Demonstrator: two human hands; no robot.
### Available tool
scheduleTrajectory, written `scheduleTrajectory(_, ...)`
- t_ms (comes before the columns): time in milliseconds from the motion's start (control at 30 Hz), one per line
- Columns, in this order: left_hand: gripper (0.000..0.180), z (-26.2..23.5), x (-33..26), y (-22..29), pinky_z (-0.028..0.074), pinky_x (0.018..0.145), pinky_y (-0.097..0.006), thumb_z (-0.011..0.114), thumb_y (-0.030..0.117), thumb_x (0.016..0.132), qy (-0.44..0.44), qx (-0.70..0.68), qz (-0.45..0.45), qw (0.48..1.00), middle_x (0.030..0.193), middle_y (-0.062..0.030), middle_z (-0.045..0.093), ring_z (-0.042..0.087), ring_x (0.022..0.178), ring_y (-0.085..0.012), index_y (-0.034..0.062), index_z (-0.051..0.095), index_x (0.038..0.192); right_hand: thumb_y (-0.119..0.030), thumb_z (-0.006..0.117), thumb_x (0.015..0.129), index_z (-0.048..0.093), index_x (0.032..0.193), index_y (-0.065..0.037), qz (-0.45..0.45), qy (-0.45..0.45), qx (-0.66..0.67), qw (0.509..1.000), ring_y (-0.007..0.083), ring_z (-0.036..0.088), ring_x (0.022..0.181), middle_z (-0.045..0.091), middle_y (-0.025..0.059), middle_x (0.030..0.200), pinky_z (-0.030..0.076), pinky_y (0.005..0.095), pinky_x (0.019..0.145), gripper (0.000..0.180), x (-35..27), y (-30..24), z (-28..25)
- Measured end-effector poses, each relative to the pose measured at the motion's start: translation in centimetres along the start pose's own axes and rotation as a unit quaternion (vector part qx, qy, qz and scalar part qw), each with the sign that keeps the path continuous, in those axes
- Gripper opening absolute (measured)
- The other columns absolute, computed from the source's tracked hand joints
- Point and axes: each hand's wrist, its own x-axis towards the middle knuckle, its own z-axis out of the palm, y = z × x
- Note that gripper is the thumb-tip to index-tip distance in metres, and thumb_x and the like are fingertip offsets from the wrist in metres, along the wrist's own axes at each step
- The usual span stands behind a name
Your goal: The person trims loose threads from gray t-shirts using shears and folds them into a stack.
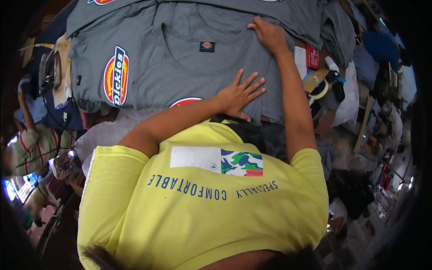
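The left hand [241, 95] lies flat, fingers spread apart, on the grey shirt [146, 76] laid out in front of the yellow top [202, 220]; the right hand [269, 37] curls at the shirt's far right part, whether pinching it I cannot tell

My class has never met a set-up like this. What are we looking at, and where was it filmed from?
There is no machine: a person works with bare hands. The one picture comes from a wide fisheye camera on their head, looking down, so straight edges bend and their own yellow top fills the lower part. A grey T-shirt lies spread ahead, with more grey cloth beyond. The left hand rests flat on it, fingers spread. The right hand touches it beside the neckline, fingers bent; whether it grips is unclear.
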Motion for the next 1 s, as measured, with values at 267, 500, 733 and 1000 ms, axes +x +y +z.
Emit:
scheduleTrajectory(267,0.091,0.3,0.1,-0.2,0.006,0.099,-0.061,0.035,0.071,0.073,0.024,0.033,0.002,0.999,0.144,-0.0129,0.01,0.005,0.133,-0.0341,0.0105,0.018,0.138,-0.045,0.046,0.083,0.048,0.079,-0.011,-0.008,-0.044,-0.072,0.996,0.0255,0.057,0.052,0.057,0.006,0.061,0.042,0.0356,0.041,0.034,-1.2,0.7,1.5)
scheduleTrajectory(500,0.083,0.4,-0.4,-1.0,0.007,0.101,-0.06,0.033,0.069,0.076,0.074,0.011,0.015,0.997,0.145,-0.0056,0.012,0.007,0.134,-0.028,0.0158,0.02,0.138,-0.044,0.051,0.081,0.049,0.073,-0.009,-0.011,0.03,-0.106,0.994,0.0263,0.057,0.056,0.057,0.0088,0.063,0.043,0.0378,0.046,0.036,-1.5,-0.7,0.8)
scheduleTrajectory(733,0.085,0.2,-0.9,-0.7,0.006,0.1,-0.06,0.033,0.07,0.075,0.045,0.019,0.012,0.999,0.145,-0.0059,0.012,0.006,0.134,-0.0285,0.0155,0.019,0.138,-0.044,0.052,0.081,0.052,0.063,-0.01,-0.026,0.016,-0.118,0.993,0.0251,0.055,0.045,0.055,0.007,0.053,0.041,0.0336,0.039,0.038,0.0,0.0,-0.4)
scheduleTrajectory(1000,0.081,0.6,-0.7,-1.0,0.005,0.1,-0.06,0.034,0.068,0.077,0.066,-0.012,0.022,0.997,0.144,-0.0069,0.015,0.008,0.133,-0.0279,0.0161,0.02,0.138,-0.045,0.047,0.084,0.053,0.064,-0.01,0.008,-0.025,-0.117,0.993,0.027,0.055,0.046,0.057,0.0091,0.056,0.041,0.0347,0.038,0.04,-0.7,1.8,2.5)
